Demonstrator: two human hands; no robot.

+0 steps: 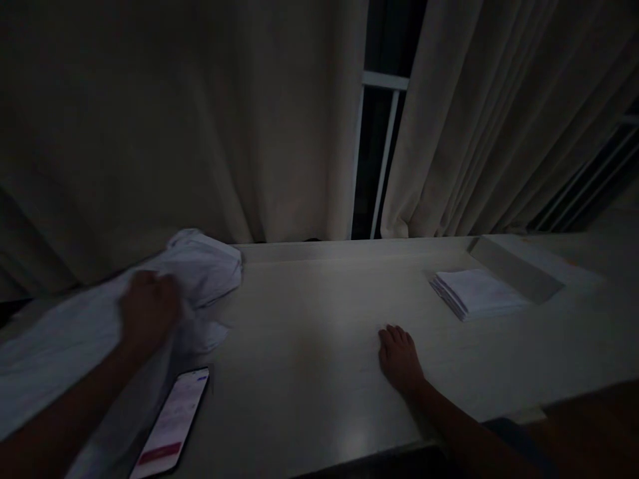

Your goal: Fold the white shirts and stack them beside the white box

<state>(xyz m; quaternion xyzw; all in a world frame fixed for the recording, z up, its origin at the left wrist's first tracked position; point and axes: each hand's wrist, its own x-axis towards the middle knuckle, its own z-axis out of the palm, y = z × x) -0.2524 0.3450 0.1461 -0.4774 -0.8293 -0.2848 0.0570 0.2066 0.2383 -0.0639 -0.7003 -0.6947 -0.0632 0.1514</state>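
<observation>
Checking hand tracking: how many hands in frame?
2. Left hand on the white cloth at the table's left; right hand flat on the table, centre-right. No others visible; the scene is dark.

The scene is very dim, underexposed across nearly the whole frame, with the corners falling to near black. The brightest patch is the lit screen of a phone [172, 422], which glows white without lighting much around it. A weak sheen lies on the pale table [309, 332] near its front edge. The left hand [147, 309] is smeared by motion blur; the right hand [399, 359] is sharper but murky. The window gap [382, 153] between the curtains is black. Straight lines bow toward the edges, and fine grain softens detail.
</observation>
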